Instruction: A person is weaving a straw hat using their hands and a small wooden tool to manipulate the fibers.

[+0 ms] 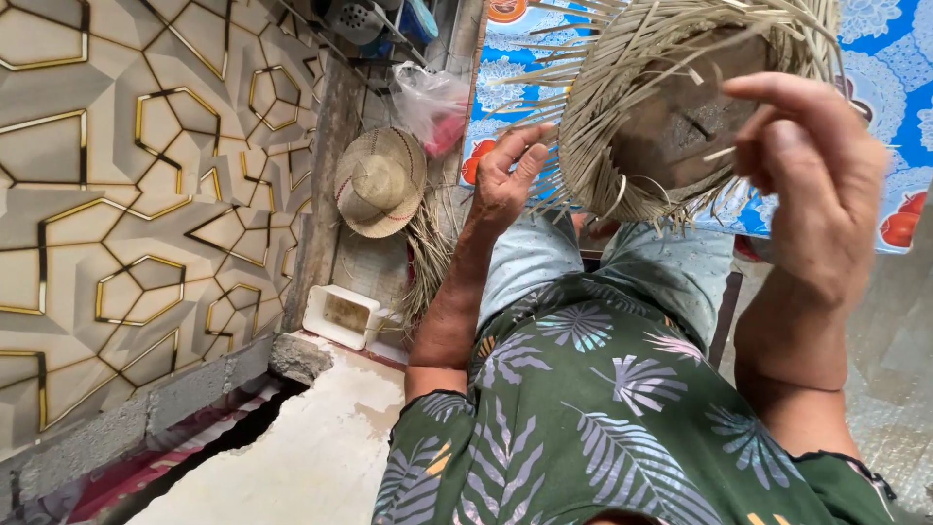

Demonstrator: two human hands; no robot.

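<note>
The top edge cuts off the half-woven straw hat, so its upper strands are lost above the fingers of the right hand. That hand is blurred, and its palm side faces away, so whether it touches the straw cannot be told. The left hand hides the strands behind its fingers. Past the left hand, the plastic bag is too hazy to show its contents, and the things at the top edge above it are cut off. The blue patterned cloth runs off the right edge.
</note>
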